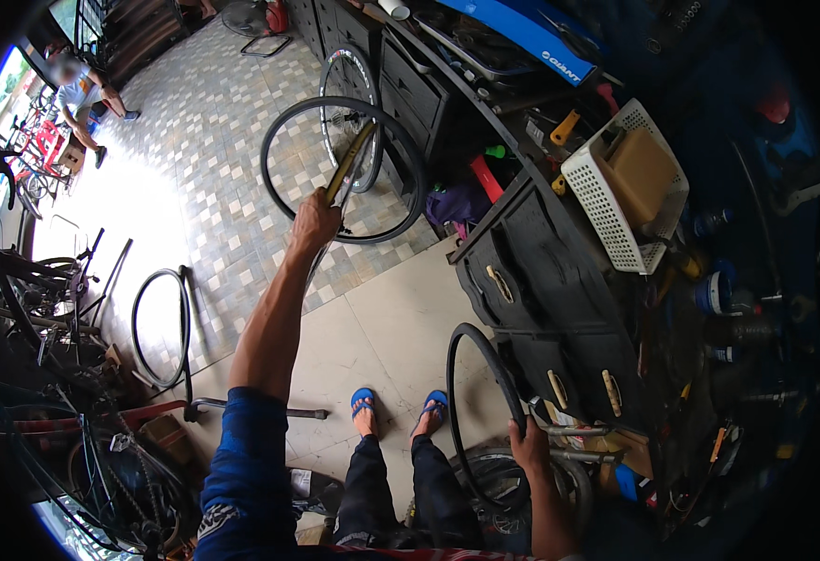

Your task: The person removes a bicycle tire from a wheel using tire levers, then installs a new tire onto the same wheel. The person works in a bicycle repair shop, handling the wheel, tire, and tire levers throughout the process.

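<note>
My left arm reaches forward, and my left hand (316, 221) is closed round a bicycle wheel rim (354, 161), seen almost edge-on with a yellowish strip along its channel. Thin spokes show beside the hand. Around and behind it is a large black hoop (276, 131) that looks like a tyre; whether it touches the rim I cannot tell. Lower right, my right hand (529, 447) grips a black bicycle tyre (459, 374) that hangs upright beside my right leg. Part of the tyre's lower side is hidden by the hand and forearm.
Another wheel (370, 84) leans by the dark drawer cabinet (550, 280). On the bench stands a white perforated basket (606, 224). Bicycles and parts (45, 299) crowd the left, near a black hoop (137, 323) and a floor bar (307, 413). A person (80, 93) sits far left.
</note>
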### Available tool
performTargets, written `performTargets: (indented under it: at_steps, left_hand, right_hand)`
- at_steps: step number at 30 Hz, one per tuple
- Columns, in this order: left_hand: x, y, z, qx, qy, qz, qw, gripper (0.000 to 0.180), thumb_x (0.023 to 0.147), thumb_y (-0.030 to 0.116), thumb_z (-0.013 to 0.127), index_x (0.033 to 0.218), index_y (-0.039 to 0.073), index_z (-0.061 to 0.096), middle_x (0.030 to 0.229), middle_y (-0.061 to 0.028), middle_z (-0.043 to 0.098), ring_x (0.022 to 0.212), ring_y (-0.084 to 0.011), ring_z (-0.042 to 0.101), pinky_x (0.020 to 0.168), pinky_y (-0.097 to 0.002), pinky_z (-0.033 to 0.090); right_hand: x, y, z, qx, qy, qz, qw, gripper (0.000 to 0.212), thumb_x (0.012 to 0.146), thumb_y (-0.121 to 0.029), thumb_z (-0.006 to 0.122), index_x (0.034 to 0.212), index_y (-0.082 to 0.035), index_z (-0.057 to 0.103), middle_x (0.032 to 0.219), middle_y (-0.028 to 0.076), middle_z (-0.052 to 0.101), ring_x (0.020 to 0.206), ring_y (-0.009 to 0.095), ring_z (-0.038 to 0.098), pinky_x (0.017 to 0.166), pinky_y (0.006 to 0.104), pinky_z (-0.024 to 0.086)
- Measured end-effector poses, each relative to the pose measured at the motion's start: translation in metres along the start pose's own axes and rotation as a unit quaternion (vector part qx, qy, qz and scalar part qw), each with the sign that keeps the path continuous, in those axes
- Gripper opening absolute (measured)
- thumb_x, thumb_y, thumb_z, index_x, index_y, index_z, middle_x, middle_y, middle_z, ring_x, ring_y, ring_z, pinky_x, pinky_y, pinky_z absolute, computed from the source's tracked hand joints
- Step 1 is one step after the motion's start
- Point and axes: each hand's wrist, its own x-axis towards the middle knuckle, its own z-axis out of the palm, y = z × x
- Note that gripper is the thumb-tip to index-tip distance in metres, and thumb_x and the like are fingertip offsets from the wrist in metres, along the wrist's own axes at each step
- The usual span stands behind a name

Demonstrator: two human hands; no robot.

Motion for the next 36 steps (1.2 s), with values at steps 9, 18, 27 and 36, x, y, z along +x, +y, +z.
performTargets:
  at_steps: [9, 18, 27, 36]
  left_hand:
    - [-0.072, -0.023, -0.012, -0.084, 0.06, -0.065, 0.992, 0.03, 0.084, 0.02, 0.06, 0.103, -0.004, 0.061, 0.089, -0.0321, 0.068, 0.09, -0.0515, 0.067, 0.079, -0.0555, 0.052]
    - [-0.243, -0.122, 0.038, -0.234, 0.101, -0.19, 0.948, 0.018, 0.088, 0.018, 0.059, 0.087, 0.0, 0.056, 0.068, -0.0105, 0.057, 0.062, -0.0219, 0.054, 0.058, -0.0388, 0.045]
    - [-0.354, -0.158, 0.075, -0.286, 0.114, -0.273, 0.912, 0.018, 0.094, 0.022, 0.056, 0.09, 0.005, 0.054, 0.065, -0.0015, 0.051, 0.052, -0.0115, 0.049, 0.045, -0.03, 0.041]
    - [-0.388, -0.155, 0.075, -0.314, 0.105, -0.295, 0.896, 0.014, 0.09, 0.011, 0.058, 0.096, 0.0, 0.053, 0.072, -0.0091, 0.057, 0.062, -0.0196, 0.053, 0.058, -0.0367, 0.045]
  right_hand:
    - [0.028, -0.076, -0.013, 0.192, -0.011, -0.061, 0.979, 0.037, 0.099, -0.039, 0.068, 0.102, -0.002, 0.069, 0.078, 0.014, 0.07, 0.072, 0.03, 0.07, 0.066, 0.0411, 0.052]
    - [0.07, -0.178, 0.039, 0.365, -0.05, -0.089, 0.926, 0.041, 0.101, -0.042, 0.066, 0.113, -0.003, 0.063, 0.088, 0.006, 0.066, 0.08, 0.018, 0.062, 0.075, 0.0339, 0.05]
    - [0.061, -0.246, 0.039, 0.431, -0.02, -0.145, 0.89, 0.03, 0.104, -0.032, 0.064, 0.112, -0.004, 0.061, 0.087, 0.001, 0.058, 0.08, 0.012, 0.053, 0.074, 0.0296, 0.046]
    - [0.035, -0.277, 0.039, 0.472, -0.034, -0.154, 0.868, 0.031, 0.105, -0.032, 0.064, 0.113, -0.002, 0.063, 0.087, -0.003, 0.056, 0.079, 0.007, 0.049, 0.071, 0.0252, 0.042]
